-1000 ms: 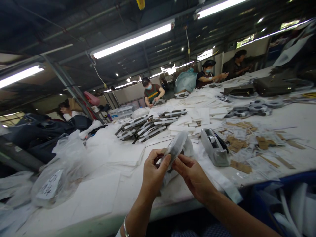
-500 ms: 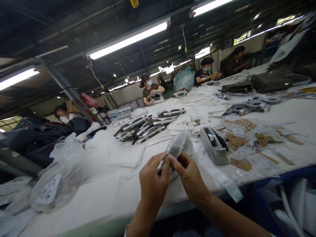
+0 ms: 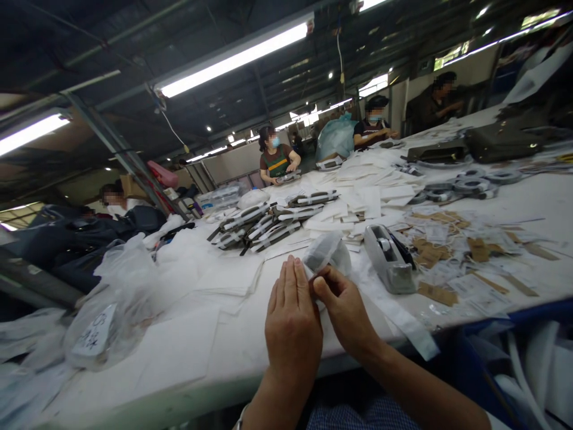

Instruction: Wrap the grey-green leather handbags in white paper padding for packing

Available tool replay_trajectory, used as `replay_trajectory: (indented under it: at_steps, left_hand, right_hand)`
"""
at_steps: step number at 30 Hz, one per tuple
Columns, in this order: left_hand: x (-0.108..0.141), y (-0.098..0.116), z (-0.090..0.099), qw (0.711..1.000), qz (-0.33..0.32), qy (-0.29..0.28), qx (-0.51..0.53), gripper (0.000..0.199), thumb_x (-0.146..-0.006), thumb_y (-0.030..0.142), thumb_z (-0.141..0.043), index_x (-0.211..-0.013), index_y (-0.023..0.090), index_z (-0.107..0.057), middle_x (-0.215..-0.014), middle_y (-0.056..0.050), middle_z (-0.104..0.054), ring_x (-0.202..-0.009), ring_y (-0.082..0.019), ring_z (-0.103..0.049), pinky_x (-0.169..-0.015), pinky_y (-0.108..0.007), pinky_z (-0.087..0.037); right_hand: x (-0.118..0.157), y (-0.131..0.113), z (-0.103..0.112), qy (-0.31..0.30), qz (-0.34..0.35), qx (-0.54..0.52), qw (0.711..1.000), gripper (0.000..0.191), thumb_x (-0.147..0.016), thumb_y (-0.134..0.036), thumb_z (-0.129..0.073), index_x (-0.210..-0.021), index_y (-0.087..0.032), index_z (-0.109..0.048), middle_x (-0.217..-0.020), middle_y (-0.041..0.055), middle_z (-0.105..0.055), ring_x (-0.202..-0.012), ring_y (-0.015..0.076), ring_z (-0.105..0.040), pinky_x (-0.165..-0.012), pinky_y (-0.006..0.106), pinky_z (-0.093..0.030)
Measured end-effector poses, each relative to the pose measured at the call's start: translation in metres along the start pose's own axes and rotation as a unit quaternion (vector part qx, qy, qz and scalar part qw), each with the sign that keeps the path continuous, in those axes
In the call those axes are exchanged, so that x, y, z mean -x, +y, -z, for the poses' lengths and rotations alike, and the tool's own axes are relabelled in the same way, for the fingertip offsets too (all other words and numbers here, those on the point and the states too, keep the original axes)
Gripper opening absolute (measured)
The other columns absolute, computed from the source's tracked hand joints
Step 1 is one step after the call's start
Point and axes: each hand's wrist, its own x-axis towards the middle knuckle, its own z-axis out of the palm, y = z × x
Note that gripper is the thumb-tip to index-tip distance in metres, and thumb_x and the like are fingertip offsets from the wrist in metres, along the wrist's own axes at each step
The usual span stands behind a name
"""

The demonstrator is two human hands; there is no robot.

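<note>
A rounded grey bundle [image 3: 326,254] wrapped in thin translucent white material lies at the near middle of the table, just beyond my hands. My left hand [image 3: 293,310] is laid flat against its near-left side, fingers straight and together, back of the hand toward me. With thumb and bent fingers, my right hand [image 3: 342,304] pinches the bundle's near edge; the exact spot is partly hidden by the fingers. Right of the bundle stands a grey tape dispenser [image 3: 389,260]. A white strip [image 3: 403,316] runs from beside the bundle over the table's front edge.
Dark straps with white bands [image 3: 268,224] are piled beyond my hands. White sheets [image 3: 179,343] and a labelled plastic bag [image 3: 96,340] lie left. Brown tags [image 3: 432,251] and grey rings [image 3: 465,185] lie right. A blue bin [image 3: 474,358] stands lower right. Co-workers [image 3: 277,158] sit across.
My left hand has gone from pinching the bundle with bent fingers to lying flat against it. My right hand keeps its pinch. The co-worker opposite has lowered the item in their hands to the table.
</note>
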Motion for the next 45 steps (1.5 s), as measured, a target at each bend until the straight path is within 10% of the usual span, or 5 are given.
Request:
replay_trajectory:
  at_steps: [5, 17, 22, 26, 45]
  left_hand:
    - [-0.004, -0.017, 0.014, 0.981, 0.037, -0.047, 0.187, 0.049, -0.094, 0.017, -0.047, -0.142, 0.013, -0.046, -0.142, -0.013, -0.054, -0.131, -0.024, -0.051, -0.108, -0.037, -0.046]
    - [-0.027, -0.047, 0.007, 0.74, 0.321, -0.218, 0.549, 0.055, -0.074, 0.052, -0.072, -0.116, 0.017, -0.063, -0.105, -0.009, -0.071, -0.096, -0.027, -0.066, -0.076, -0.032, -0.054]
    - [-0.025, -0.047, 0.003, 0.745, 0.344, -0.18, 0.543, 0.055, -0.073, 0.052, -0.073, -0.114, 0.017, -0.062, -0.099, -0.008, -0.07, -0.092, -0.025, -0.066, -0.074, -0.03, -0.051]
    - [-0.024, -0.05, -0.007, 0.737, 0.335, -0.159, 0.565, 0.052, -0.072, 0.05, -0.075, -0.111, 0.018, -0.063, -0.102, -0.006, -0.07, -0.094, -0.022, -0.065, -0.081, -0.029, -0.049]
    - [-0.023, -0.052, -0.011, 0.724, 0.363, -0.148, 0.567, 0.053, -0.072, 0.05, -0.075, -0.111, 0.017, -0.062, -0.097, -0.006, -0.069, -0.092, -0.023, -0.065, -0.08, -0.032, -0.051]
  right_hand:
    - [0.0, -0.005, 0.005, -0.02, -0.019, -0.014, 1.0, 0.027, -0.078, -0.041, -0.077, -0.086, -0.017, -0.065, -0.079, -0.0001, -0.065, -0.077, 0.0137, -0.059, -0.075, 0.026, -0.048]
    - [-0.016, -0.024, 0.051, -0.087, 0.129, 0.279, 0.948, 0.024, -0.088, -0.04, -0.064, -0.102, -0.022, -0.073, -0.101, 0.0053, -0.072, -0.098, 0.0205, -0.065, -0.093, 0.036, -0.05]
    - [-0.046, -0.025, 0.175, 0.193, 0.154, 0.514, 0.821, 0.029, -0.083, -0.043, -0.065, -0.097, -0.019, -0.075, -0.133, 0.0139, -0.06, -0.131, 0.0296, -0.047, -0.116, 0.047, -0.028]
    - [-0.066, -0.011, 0.239, 0.248, -0.016, 0.494, 0.833, 0.034, -0.072, -0.054, -0.07, -0.07, -0.021, -0.076, -0.137, 0.0118, -0.059, -0.136, 0.0345, -0.041, -0.116, 0.05, -0.026]
    - [0.0, 0.023, 0.235, 0.324, -0.113, 0.169, 0.924, 0.04, -0.052, -0.045, -0.091, -0.072, -0.014, -0.075, -0.072, 0.0118, -0.074, -0.06, 0.0195, -0.068, -0.061, 0.033, -0.061]
